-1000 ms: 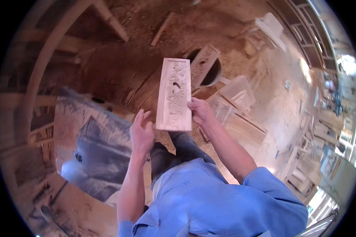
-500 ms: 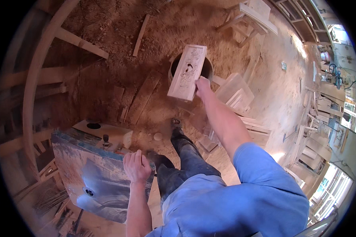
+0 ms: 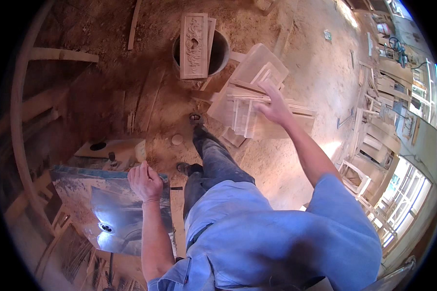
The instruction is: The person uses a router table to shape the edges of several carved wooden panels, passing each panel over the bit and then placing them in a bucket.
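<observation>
Over a stack of pale wooden panels [image 3: 242, 115], my right hand [image 3: 277, 105] reaches out with its fingers and thumb apart, holding nothing. A carved wooden panel [image 3: 194, 48] lies across the mouth of a dark round bucket [image 3: 222, 54], on top of another pale board [image 3: 210, 41]. My left hand [image 3: 146, 182] is closed at the far edge of a dusty metal machine table [image 3: 77, 194]. Its curled fingers hide whatever may be in them. A round opening [image 3: 106, 228] with a dark centre sits in the shiny tabletop.
A pale board with a dark hole [image 3: 102, 147] lies just beyond the machine table. Curved timber framing [image 3: 18, 121] rises at the left. Sawdust and wood offcuts cover the floor, and more timber pieces [image 3: 381, 131] stand along the right wall.
My right hand has let go of the carved panel, which now rests on the bucket, and has swung right and nearer to the panel stack. My left hand stays at the machine table's edge.
</observation>
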{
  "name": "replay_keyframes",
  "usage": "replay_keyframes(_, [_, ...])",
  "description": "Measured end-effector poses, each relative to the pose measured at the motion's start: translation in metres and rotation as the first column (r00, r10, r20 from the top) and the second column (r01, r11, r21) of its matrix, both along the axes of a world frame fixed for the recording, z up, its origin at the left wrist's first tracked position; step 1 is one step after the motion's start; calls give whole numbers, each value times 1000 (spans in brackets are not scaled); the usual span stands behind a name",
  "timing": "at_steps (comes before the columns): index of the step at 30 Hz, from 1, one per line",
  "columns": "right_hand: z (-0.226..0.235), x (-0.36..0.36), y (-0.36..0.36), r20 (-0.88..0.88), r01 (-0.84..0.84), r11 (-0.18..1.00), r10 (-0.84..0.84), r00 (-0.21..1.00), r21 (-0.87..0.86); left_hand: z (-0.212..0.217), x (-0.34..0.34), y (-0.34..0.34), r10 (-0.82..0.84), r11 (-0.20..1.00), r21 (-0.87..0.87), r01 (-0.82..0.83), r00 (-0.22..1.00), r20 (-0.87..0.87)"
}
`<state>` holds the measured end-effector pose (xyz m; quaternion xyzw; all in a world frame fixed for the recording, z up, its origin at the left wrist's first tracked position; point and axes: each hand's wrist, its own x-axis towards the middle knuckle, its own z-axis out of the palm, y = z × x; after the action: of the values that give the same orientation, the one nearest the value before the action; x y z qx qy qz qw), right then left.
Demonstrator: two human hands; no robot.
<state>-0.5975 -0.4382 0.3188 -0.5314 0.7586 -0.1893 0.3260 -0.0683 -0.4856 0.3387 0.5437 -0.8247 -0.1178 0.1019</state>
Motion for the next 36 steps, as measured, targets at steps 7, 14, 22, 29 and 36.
replay_keyframes(7, [58, -19, 110, -367, -318, 911, 400, 840, 264, -5, 4, 3, -14, 998, -57, 15, 1000, 17])
replay_keyframes(14, [35, -49, 112, -469, -262, 889, 426, 774, 375, -5, -18, -7, -2, 992, -127, -3, 999, -38])
replay_keyframes(22, [37, -26, 80, -440, -355, 934, 331, 835, 28, -24, -100, -27, -49, 986, -162, -35, 873, -485])
replay_keyframes(29, [25, 115, -8, -324, -677, 729, 619, 715, -100, 24, -166, 28, -326, 915, -395, 83, 729, -602])
replay_keyframes(36, [7, 290, -28, -435, -844, 535, 752, 495, -35, 15, -57, 89, -38, 965, -237, -108, 841, -540])
